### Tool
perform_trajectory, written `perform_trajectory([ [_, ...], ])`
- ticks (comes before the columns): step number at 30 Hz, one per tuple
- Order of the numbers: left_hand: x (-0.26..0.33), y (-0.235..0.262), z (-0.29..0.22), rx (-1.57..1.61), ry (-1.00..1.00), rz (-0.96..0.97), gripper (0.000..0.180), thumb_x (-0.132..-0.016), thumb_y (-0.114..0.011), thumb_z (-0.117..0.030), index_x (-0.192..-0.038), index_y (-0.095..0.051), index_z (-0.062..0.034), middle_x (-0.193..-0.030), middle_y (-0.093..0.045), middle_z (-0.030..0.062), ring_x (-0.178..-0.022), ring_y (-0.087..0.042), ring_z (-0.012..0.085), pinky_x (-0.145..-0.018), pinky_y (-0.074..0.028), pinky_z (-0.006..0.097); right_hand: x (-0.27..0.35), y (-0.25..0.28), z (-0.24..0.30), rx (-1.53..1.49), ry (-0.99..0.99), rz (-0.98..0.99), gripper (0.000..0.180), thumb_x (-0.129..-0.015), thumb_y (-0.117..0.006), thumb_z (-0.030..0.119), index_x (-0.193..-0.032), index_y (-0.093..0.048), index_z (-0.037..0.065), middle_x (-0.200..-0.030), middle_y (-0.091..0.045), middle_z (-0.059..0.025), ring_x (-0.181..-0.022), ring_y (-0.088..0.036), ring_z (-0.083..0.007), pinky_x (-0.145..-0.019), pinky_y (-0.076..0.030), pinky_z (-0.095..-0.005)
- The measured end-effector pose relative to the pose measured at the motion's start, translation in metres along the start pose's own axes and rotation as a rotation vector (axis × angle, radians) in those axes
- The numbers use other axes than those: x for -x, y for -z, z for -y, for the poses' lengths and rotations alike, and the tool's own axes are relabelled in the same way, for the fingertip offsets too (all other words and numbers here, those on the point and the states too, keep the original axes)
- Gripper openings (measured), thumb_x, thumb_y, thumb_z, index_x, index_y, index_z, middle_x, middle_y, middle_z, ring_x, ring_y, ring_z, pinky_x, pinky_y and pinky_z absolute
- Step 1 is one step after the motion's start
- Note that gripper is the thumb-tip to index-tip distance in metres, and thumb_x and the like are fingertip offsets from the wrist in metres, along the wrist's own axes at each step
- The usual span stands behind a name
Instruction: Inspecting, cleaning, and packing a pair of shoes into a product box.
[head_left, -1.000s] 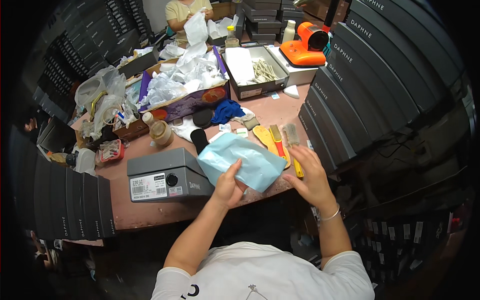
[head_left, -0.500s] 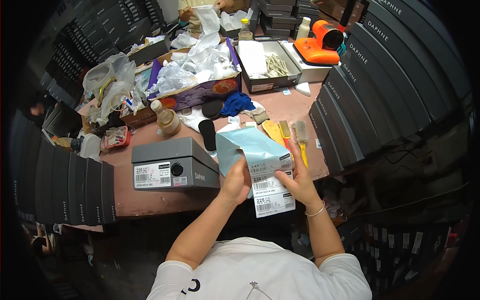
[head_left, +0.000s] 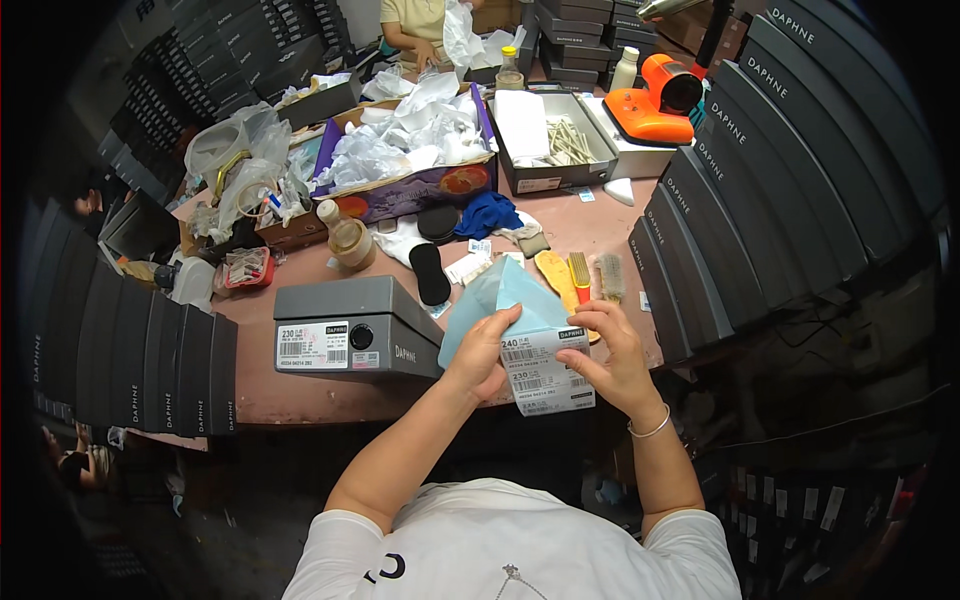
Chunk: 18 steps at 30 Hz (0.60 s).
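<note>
I hold a light blue paper sheet (head_left: pixel 488 298) and a white sheet of barcode labels (head_left: pixel 545 372) up over the table's front edge. My left hand (head_left: pixel 482 357) grips the blue sheet and the labels' left side. At the labels' top right corner, my right hand (head_left: pixel 612 357) pinches the sheet. A closed grey shoebox (head_left: pixel 350 328) with a white end label stands just left of my left hand on the brown table (head_left: pixel 300 395).
Beyond my hands lie a yellow insole (head_left: pixel 553 275), brushes (head_left: pixel 596 275), a black insole (head_left: pixel 430 272) and a blue cloth (head_left: pixel 487 212). Open boxes of white tissue (head_left: pixel 410 150) and sticks (head_left: pixel 560 145), an orange device (head_left: pixel 655 100), stacked dark shoeboxes both sides. Another person (head_left: pixel 415 25) sits opposite.
The blue sheet was lying flat on the table under both hands; I lifted it toward me and the white label sheet now shows in front of it, held by both hands.
</note>
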<state>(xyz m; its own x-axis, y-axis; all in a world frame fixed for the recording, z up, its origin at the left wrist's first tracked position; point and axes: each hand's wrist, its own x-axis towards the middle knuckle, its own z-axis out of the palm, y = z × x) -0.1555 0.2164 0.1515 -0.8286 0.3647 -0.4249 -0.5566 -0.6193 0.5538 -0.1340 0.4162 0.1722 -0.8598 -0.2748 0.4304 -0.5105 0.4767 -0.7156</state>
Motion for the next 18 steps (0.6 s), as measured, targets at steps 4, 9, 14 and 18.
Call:
perform_trajectory([
  [4,-0.009,0.005,0.003,0.108,0.080,-0.005,0.035,-0.099,-0.049,-0.025,-0.121,-0.049,0.0025,-0.116,-0.060,0.0172,-0.103,-0.063,0.0278,-0.090,-0.052,0.042,-0.003,0.003,-0.005,-0.083,-0.129,0.060,0.036,-0.079,-0.075,0.013,-0.110,-0.061,0.001,-0.103,-0.058,-0.0127,-0.090,-0.060,-0.0233,-0.077,-0.050,-0.0328],
  [9,-0.019,0.009,0.004,0.204,0.163,-0.011,0.042,-0.101,-0.045,-0.027,-0.130,-0.041,0.0033,-0.125,-0.054,0.0203,-0.112,-0.058,0.0326,-0.097,-0.048,0.049,-0.003,-0.004,-0.011,-0.169,-0.203,-0.049,0.045,-0.082,-0.072,0.009,-0.123,-0.056,0.002,-0.092,-0.061,-0.0075,-0.081,-0.059,-0.0146,-0.067,-0.049,-0.0244],
  [14,-0.027,0.019,-0.001,0.218,0.151,-0.034,0.044,-0.101,-0.043,-0.028,-0.133,-0.038,0.0030,-0.127,-0.053,0.0207,-0.118,-0.054,0.0340,-0.101,-0.045,0.049,0.015,0.004,-0.020,-0.530,-0.468,0.102,0.057,-0.085,-0.069,0.005,-0.137,-0.046,0.004,-0.084,-0.059,-0.0006,-0.076,-0.056,-0.0063,-0.066,-0.045,-0.0176],
  [18,-0.024,0.017,-0.001,0.326,0.101,0.204,0.046,-0.101,-0.046,-0.031,-0.133,-0.040,0.0009,-0.127,-0.053,0.0197,-0.120,-0.054,0.0299,-0.101,-0.044,0.047,0.021,-0.003,-0.024,-0.506,-0.424,0.069,0.046,-0.087,-0.066,0.005,-0.131,-0.052,0.003,-0.085,-0.057,0.0000,-0.075,-0.053,-0.0054,-0.066,-0.045,-0.0195],
])
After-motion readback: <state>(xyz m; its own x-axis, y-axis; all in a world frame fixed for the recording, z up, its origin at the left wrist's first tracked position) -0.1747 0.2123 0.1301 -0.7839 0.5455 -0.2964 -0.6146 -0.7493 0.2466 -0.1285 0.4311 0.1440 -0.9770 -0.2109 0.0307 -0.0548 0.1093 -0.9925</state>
